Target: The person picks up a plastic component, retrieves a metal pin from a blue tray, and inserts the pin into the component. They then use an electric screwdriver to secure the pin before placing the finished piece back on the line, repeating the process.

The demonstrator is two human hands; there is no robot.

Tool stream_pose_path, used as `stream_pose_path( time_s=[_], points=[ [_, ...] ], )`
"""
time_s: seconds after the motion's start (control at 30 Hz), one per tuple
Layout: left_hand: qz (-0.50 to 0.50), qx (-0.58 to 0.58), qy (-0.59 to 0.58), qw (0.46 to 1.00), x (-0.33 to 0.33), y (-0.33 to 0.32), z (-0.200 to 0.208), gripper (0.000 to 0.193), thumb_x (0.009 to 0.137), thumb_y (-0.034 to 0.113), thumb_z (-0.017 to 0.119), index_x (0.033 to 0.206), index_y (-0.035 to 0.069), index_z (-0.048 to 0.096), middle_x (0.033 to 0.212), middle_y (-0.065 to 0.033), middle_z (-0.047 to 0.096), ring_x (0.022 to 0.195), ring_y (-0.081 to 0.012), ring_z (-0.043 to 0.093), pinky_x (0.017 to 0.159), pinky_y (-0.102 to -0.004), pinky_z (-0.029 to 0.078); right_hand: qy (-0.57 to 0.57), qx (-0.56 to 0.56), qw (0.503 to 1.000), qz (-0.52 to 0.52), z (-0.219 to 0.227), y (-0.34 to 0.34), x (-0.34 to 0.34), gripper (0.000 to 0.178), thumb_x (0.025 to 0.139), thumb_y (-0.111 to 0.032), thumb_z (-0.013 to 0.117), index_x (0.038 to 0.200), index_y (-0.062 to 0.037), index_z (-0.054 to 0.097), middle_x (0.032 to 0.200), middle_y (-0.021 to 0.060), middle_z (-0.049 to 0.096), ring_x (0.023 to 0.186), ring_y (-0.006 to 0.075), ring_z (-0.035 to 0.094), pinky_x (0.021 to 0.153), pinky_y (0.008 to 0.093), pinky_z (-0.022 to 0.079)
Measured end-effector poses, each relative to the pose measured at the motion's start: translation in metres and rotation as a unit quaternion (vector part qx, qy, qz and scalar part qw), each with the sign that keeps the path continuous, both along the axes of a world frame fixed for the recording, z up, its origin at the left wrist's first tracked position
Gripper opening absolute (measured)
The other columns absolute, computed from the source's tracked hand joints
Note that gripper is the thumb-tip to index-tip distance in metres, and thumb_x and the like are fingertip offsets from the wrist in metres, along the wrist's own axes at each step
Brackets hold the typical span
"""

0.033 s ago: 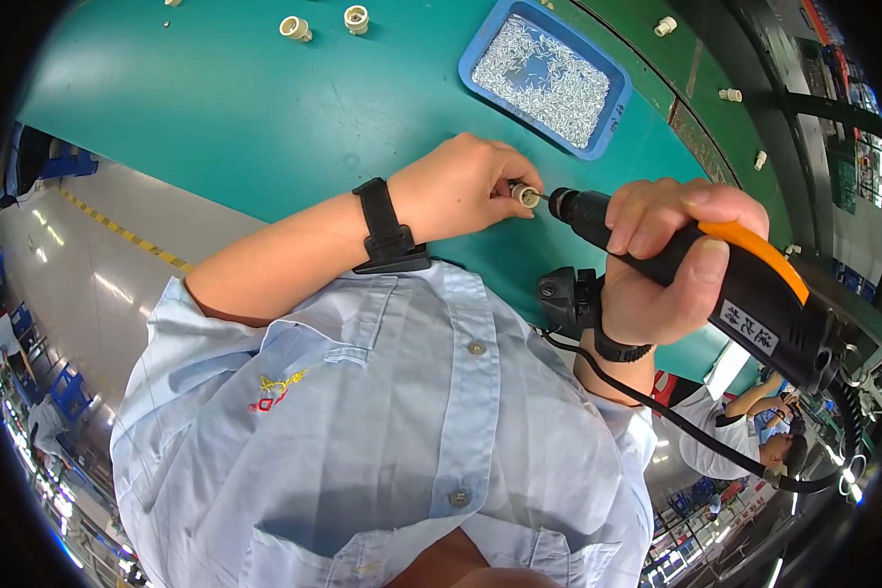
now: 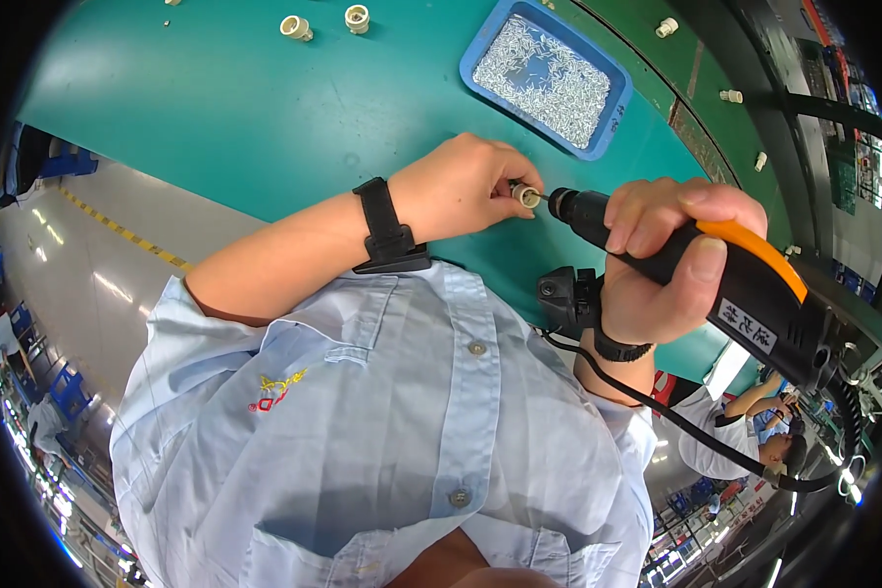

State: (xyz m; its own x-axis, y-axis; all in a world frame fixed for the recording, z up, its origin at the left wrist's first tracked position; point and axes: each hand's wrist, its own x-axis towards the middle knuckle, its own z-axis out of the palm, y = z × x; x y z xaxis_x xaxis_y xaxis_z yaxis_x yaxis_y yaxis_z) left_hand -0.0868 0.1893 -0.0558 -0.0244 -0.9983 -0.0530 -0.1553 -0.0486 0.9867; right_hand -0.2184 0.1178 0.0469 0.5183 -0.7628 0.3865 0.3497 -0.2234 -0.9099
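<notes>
My left hand point(image 2: 461, 186) pinches a small cream-coloured round fitting point(image 2: 527, 197) between thumb and fingers, its open end turned to the right. Wrapped in my right hand point(image 2: 681, 245) is a black electric screwdriver point(image 2: 774, 318) with an orange strip, lying roughly level. Its thin bit points left and reaches the mouth of the fitting. Whether the bit touches a screw inside is too small to tell. Beyond my hands, a blue tray point(image 2: 612, 125) holds a heap of small silvery screws point(image 2: 568, 98).
Two more cream fittings point(image 2: 357, 19) stand at the far side of the green table point(image 2: 216, 118). Several others point(image 2: 731, 96) lie on a darker green strip at the right. The screwdriver's black cable point(image 2: 804, 484) loops at the lower right. Another person point(image 2: 725, 431) works beyond it.
</notes>
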Motion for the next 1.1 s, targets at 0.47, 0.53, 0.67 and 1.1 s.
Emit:
stream_pose_path(
  time_s=[0.47,0.53,0.67,1.1],
  points=[
    [-0.027,0.006,-0.038,0.999,0.009,-0.001,0.006,0.02,0.072,0.003,0.068,0.092,0.003,0.063,0.075,-0.0065,0.06,0.065,-0.0161,0.06,0.059,-0.0264,0.048,0.046,-0.019,0.999,0.012,-0.006,-0.003,0.014,0.027,0.087,-0.029,0.052,0.091,-0.0044,0.043,0.054,0.0025,0.04,0.043,0.0133,0.04,0.045,0.0282,0.036],
    [-0.025,-0.014,-0.054,0.998,0.01,0.0,0.007,0.021,0.072,0.003,0.067,0.093,0.003,0.063,0.076,-0.0071,0.06,0.064,-0.0178,0.059,0.06,-0.0277,0.048,0.046,-0.016,0.999,0.009,-0.006,-0.003,0.013,0.027,0.087,-0.03,0.052,0.091,-0.0043,0.043,0.054,0.0024,0.041,0.043,0.0131,0.041,0.045,0.0279,0.036],
    [-0.007,-0.085,-0.09,0.992,0.008,0.005,0.001,0.022,0.072,0.003,0.067,0.094,0.004,0.063,0.079,-0.0082,0.06,0.066,-0.0218,0.059,0.061,-0.0306,0.048,0.013,0.003,0.999,0.032,0.001,-0.005,0.003,0.029,0.086,-0.032,0.052,0.094,-0.0046,0.045,0.055,0.0018,0.041,0.046,0.0125,0.042,0.047,0.0265,0.034],
    [-0.076,-0.092,-0.329,0.937,0.033,-0.094,0.008,0.018,0.072,0.015,0.069,0.084,0.004,0.063,0.087,-0.0112,0.061,0.078,-0.027,0.059,0.069,-0.0364,0.047,-0.082,-0.061,0.991,-0.088,0.001,-0.003,-0.05,0.029,0.089,-0.033,0.047,0.097,-0.0048,0.048,0.058,0.0018,0.041,0.046,0.0121,0.04,0.046,0.0259,0.032]
  ],
)
